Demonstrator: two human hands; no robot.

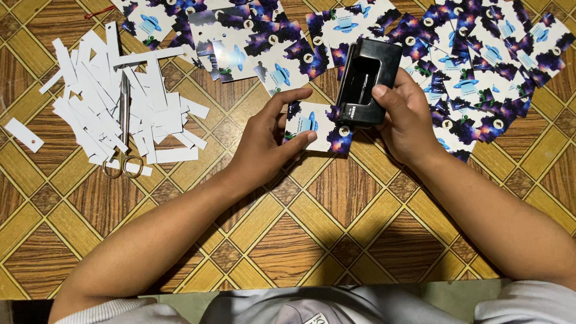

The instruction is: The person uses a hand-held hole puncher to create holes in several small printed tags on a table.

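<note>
Room lies mostly near me, where I see bare patterned wood floor [288, 240]. My left hand [264, 141] pinches a glossy purple-and-white card [315, 126], thumb under, fingers over. My right hand [405, 117] grips a black hole punch [366, 81] closed over the card's right edge. More such cards [480, 54] fan along the far edge; white paper strips [114, 102] and scissors [124, 129] lie left.
</note>
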